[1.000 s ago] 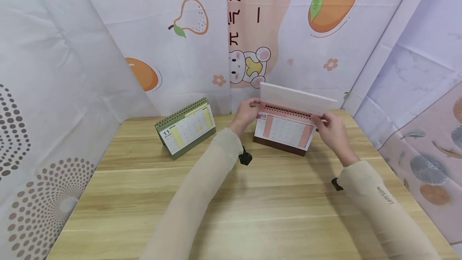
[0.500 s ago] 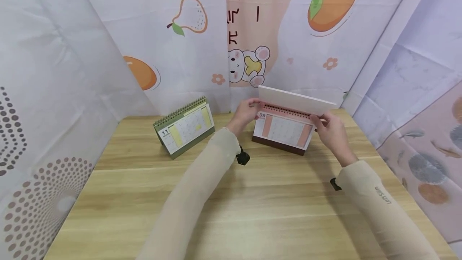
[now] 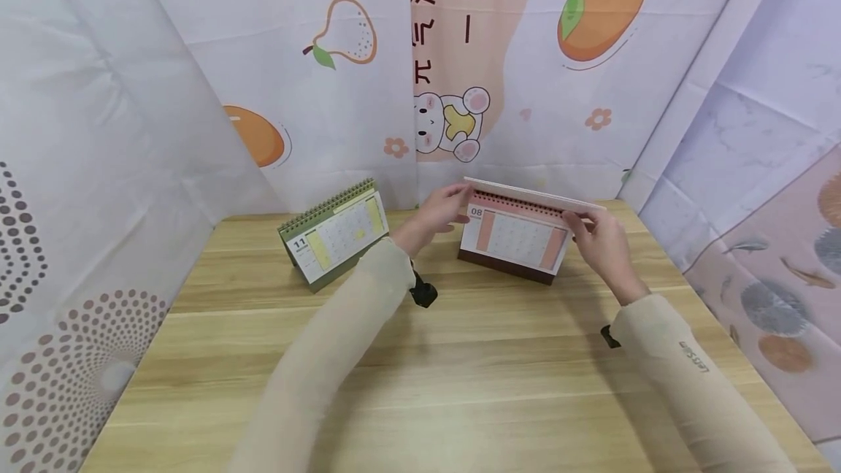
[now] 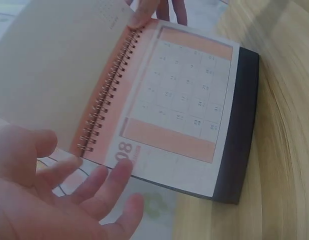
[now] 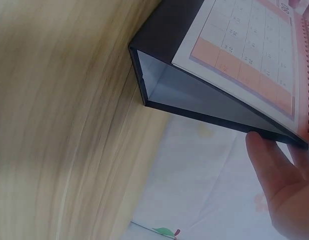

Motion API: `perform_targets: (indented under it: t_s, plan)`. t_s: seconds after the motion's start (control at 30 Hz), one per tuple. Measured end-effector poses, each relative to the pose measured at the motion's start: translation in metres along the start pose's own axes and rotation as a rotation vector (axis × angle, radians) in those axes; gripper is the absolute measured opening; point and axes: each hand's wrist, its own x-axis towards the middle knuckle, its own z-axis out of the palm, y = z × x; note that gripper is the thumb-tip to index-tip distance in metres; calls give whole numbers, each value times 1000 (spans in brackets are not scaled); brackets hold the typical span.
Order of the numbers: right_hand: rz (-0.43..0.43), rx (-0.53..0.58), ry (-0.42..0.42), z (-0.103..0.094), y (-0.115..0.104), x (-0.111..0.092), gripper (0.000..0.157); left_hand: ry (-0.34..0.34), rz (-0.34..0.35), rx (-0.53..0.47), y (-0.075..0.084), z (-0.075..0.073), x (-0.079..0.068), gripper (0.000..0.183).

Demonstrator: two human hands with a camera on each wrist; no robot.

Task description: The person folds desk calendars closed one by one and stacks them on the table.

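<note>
A pink spiral-bound desk calendar (image 3: 519,236) with a dark base stands on the table, its page marked 08 facing forward. Above its binding, the flipped pages (image 3: 535,194) lean backward and show as a thin white strip in the head view. My right hand (image 3: 601,239) pinches the calendar's top right corner, thumb in front and fingers behind. At the opposite end, my left hand (image 3: 443,212) is relaxed, fingers spread. In the left wrist view its fingertips (image 4: 125,167) overlap the calendar's edge beside the 08. The right wrist view shows the hollow underside (image 5: 194,92) of the calendar's stand.
To the left stands a green desk calendar (image 3: 338,232), angled, with its page marked 11. Both calendars are near the back of the wooden table (image 3: 460,385). A printed curtain (image 3: 328,108) hangs close behind them, and more cloth hangs at both sides.
The flipped pages have tipped back and down behind the pink calendar's binding. My left hand has loosened from the top left corner and shifted slightly left. The right hand keeps its grip.
</note>
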Motion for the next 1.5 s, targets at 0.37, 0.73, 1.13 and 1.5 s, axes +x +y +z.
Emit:
perform_targets:
  t_s: [0.37, 0.73, 1.13, 1.5]
  plan:
    - [-86, -66, 19, -2, -1, 1, 17, -183, -22, -46, 10, -11, -19, 50]
    - [-119, -147, -69, -11, -10, 1, 43, -212, -93, -189, 12, -21, -24, 41]
    - [27, -193, -415, -62, -28, 10, 42, -150, -151, -59, 9, -21, -25, 28]
    - [360, 102, -687, -69, -23, -7, 63, -175, -166, 28, 0, -21, -24, 31]
